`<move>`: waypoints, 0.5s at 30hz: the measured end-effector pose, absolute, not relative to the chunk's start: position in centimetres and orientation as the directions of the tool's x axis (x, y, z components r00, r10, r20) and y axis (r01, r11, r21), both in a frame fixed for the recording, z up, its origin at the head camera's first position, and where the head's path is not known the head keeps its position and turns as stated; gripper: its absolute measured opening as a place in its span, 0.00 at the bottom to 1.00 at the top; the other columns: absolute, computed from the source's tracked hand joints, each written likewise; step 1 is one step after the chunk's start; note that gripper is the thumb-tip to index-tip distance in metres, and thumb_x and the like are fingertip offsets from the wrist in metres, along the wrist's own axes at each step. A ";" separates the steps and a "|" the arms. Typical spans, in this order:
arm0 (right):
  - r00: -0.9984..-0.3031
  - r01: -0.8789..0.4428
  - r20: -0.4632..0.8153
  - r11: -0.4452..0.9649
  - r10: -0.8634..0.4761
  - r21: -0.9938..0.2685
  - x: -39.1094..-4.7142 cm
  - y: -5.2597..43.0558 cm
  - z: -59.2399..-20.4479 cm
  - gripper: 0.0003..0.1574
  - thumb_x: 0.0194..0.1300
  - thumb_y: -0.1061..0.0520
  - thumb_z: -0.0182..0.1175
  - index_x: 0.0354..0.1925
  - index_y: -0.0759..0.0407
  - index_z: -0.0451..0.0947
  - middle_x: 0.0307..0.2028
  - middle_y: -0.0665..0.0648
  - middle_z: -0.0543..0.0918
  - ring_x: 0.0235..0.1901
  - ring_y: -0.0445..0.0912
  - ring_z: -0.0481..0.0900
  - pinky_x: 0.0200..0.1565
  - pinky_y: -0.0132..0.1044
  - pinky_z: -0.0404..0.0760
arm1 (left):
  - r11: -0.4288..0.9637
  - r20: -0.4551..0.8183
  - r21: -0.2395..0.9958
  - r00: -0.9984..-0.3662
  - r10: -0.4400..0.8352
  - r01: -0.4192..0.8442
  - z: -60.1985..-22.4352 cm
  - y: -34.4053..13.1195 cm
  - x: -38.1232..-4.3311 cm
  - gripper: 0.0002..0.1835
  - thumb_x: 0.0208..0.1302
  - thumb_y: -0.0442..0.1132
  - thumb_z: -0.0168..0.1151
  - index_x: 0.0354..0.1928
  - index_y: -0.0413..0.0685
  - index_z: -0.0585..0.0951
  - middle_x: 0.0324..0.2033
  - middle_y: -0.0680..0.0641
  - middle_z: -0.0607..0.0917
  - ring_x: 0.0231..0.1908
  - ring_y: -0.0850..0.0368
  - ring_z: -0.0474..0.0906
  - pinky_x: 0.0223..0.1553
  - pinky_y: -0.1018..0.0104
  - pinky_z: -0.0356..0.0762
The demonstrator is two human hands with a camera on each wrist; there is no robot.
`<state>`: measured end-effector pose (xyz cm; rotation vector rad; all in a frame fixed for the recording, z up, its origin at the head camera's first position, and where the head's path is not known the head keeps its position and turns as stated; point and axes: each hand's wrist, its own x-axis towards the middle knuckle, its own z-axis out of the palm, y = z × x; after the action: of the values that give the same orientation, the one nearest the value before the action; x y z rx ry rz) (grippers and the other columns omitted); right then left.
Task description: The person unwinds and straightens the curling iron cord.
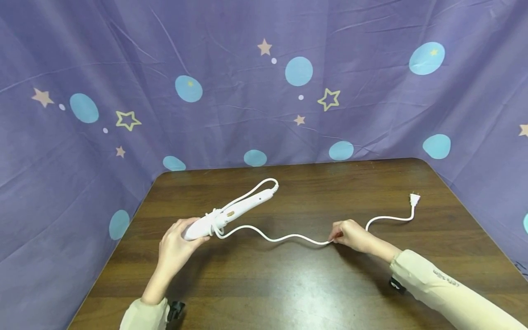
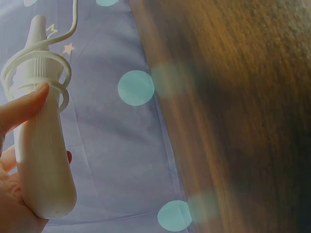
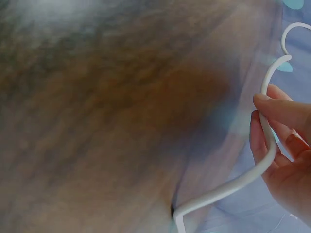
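Note:
My left hand [image 1: 175,247] grips the thick, rounded end of a white hair-styling iron [image 1: 247,205], its other end angled up and to the right. Turns of white cord [image 2: 41,87] loop around the iron's middle, and the left thumb lies beside them in the left wrist view. From the loops a wavy length of cord [image 1: 284,238] runs right to my right hand [image 1: 352,233], which pinches it between thumb and fingers. Beyond that hand the cord continues to a white two-pin plug [image 1: 414,199] at the right. The right palm hides a short piece of cord in the head view.
A brown wooden table [image 1: 297,284] lies under both hands, its far edge against a purple curtain [image 1: 231,123] with stars and blue dots. Dark wrist devices [image 1: 176,310] sit at both cuffs.

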<state>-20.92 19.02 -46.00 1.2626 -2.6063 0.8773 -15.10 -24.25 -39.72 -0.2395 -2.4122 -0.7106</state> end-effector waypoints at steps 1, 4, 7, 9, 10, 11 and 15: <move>-0.645 -0.751 0.341 0.486 -0.684 -0.447 -20.9 19.1 -46.1 0.11 0.39 0.73 0.64 0.21 0.60 0.81 0.20 0.47 0.77 0.23 0.36 0.74 0.26 0.27 0.72 | 0.841 0.596 0.433 -0.803 0.003 0.324 -39.7 -24.2 -15.1 0.27 0.25 0.38 0.77 0.37 0.48 0.81 0.30 0.47 0.82 0.32 0.50 0.76 0.31 0.54 0.67; -0.638 -0.756 0.339 0.478 -0.692 -0.446 -21.0 19.1 -46.4 0.11 0.38 0.73 0.64 0.21 0.60 0.81 0.20 0.48 0.77 0.23 0.36 0.74 0.26 0.27 0.71 | 0.844 0.588 0.432 -0.809 0.003 0.318 -39.7 -24.2 -15.1 0.26 0.26 0.38 0.76 0.37 0.48 0.81 0.30 0.47 0.82 0.32 0.50 0.76 0.31 0.54 0.67; -0.639 -0.750 0.314 0.477 -0.702 -0.459 -21.1 19.1 -46.5 0.10 0.39 0.73 0.64 0.21 0.60 0.81 0.20 0.48 0.77 0.22 0.35 0.72 0.25 0.27 0.70 | 0.847 0.587 0.427 -0.810 0.006 0.316 -39.8 -24.1 -15.1 0.26 0.26 0.38 0.76 0.37 0.48 0.81 0.30 0.47 0.82 0.32 0.49 0.76 0.31 0.54 0.67; -0.648 -0.737 0.288 0.485 -0.705 -0.472 -21.2 19.1 -46.5 0.09 0.40 0.72 0.64 0.22 0.61 0.81 0.19 0.48 0.76 0.21 0.34 0.71 0.25 0.27 0.70 | 0.849 0.589 0.422 -0.808 0.009 0.317 -39.7 -24.0 -15.1 0.26 0.26 0.38 0.76 0.37 0.48 0.81 0.30 0.47 0.82 0.32 0.49 0.76 0.31 0.54 0.67; -0.654 -0.730 0.277 0.493 -0.704 -0.473 -21.2 19.0 -46.4 0.09 0.40 0.72 0.64 0.22 0.61 0.81 0.19 0.48 0.76 0.21 0.34 0.71 0.25 0.27 0.70 | 0.849 0.590 0.421 -0.808 0.011 0.319 -39.7 -24.0 -15.1 0.26 0.26 0.38 0.76 0.37 0.48 0.81 0.30 0.47 0.82 0.32 0.50 0.76 0.31 0.54 0.67; -0.661 -0.724 0.266 0.503 -0.701 -0.472 -21.2 19.0 -46.4 0.09 0.40 0.71 0.64 0.22 0.60 0.81 0.20 0.48 0.76 0.22 0.34 0.71 0.25 0.27 0.70 | 0.850 0.590 0.419 -0.807 0.014 0.320 -39.7 -24.0 -15.1 0.26 0.26 0.38 0.76 0.37 0.48 0.81 0.30 0.47 0.82 0.32 0.49 0.76 0.31 0.54 0.67; -0.673 -0.715 0.246 0.530 -0.697 -0.455 -21.2 18.8 -46.1 0.09 0.41 0.70 0.63 0.24 0.60 0.82 0.22 0.48 0.79 0.24 0.36 0.74 0.28 0.29 0.72 | 0.852 0.585 0.413 -0.811 0.023 0.322 -39.7 -23.9 -15.1 0.26 0.26 0.39 0.76 0.37 0.48 0.81 0.31 0.47 0.82 0.33 0.49 0.76 0.30 0.53 0.68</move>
<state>-21.19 18.76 -46.09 1.2549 -2.7182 0.8325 -15.15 -23.92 -39.65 -0.2503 -2.4418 -0.6802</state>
